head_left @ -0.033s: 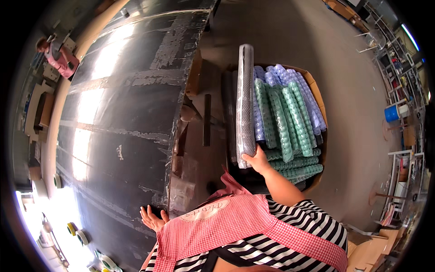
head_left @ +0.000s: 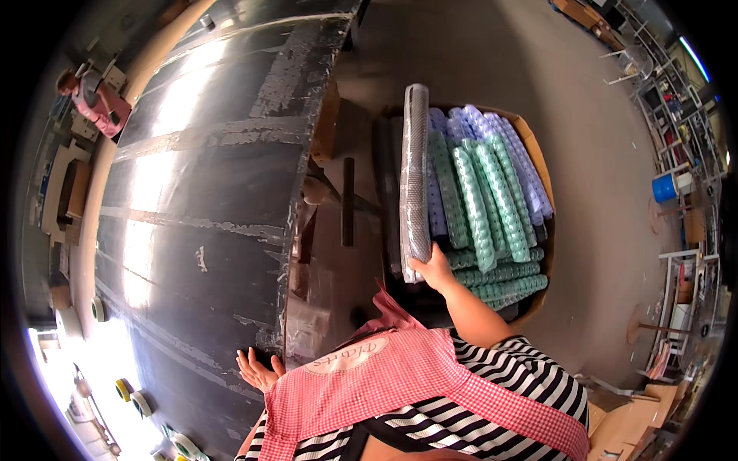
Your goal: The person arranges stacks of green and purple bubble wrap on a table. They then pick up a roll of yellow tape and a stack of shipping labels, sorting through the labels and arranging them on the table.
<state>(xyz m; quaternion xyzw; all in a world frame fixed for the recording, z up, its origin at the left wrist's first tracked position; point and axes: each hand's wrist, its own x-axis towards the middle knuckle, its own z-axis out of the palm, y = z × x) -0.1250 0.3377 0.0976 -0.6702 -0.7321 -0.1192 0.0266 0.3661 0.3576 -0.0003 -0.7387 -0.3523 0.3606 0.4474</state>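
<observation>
My right hand (head_left: 433, 270) grips the near end of a long grey textured roll (head_left: 414, 177) in clear plastic wrap. The roll points away from me, over the left side of a large cardboard box (head_left: 536, 146). Inside the box lie several green bumpy rolls (head_left: 484, 203) and, behind them, several lilac rolls (head_left: 516, 157). More green rolls (head_left: 503, 290) lie crosswise at the near end, and dark rolls (head_left: 388, 192) line the left side. My left hand (head_left: 259, 371) lies at the edge of a black table (head_left: 207, 269), fingers spread, holding nothing.
Rolls of tape (head_left: 140, 403) sit at the table's near left. A dark bar (head_left: 348, 201) stands between table and box. Across the table a person in a pink apron (head_left: 98, 104) stands. Metal racks (head_left: 676, 115) and a blue drum (head_left: 664, 189) are at right.
The far end of the grey roll has dropped slightly toward me, with my right hand still around its near end. My left hand stays on the table edge.
</observation>
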